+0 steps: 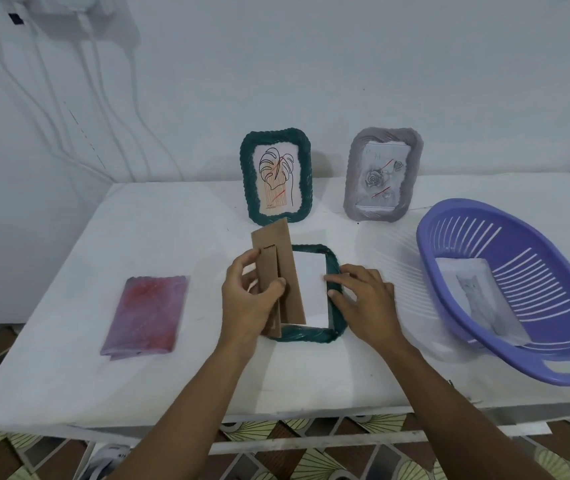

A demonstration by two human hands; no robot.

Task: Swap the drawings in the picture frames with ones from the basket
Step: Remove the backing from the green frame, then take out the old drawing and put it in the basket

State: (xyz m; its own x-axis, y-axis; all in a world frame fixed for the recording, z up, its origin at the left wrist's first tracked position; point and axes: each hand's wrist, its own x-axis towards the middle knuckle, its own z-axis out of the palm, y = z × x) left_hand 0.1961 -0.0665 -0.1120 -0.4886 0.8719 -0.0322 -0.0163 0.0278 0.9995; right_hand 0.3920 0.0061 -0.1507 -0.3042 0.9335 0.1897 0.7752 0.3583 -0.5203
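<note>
A dark green picture frame (311, 336) lies face down in the middle of the white table (69, 375), with the white back of a drawing (311, 289) showing inside it. My left hand (247, 299) grips the brown cardboard backing board (278, 271), tilted up over the frame's left side. My right hand (359, 303) rests on the frame's right edge, fingertips touching the white sheet. The purple basket (560, 362) at the right holds a cat drawing (481, 299).
Two frames stand upright at the back against the wall: a green one with a leaf drawing (276, 178) and a grey one with a rose drawing (382, 174). A folded red-purple sheet (146, 315) lies at the left. White cables hang down the wall at the left.
</note>
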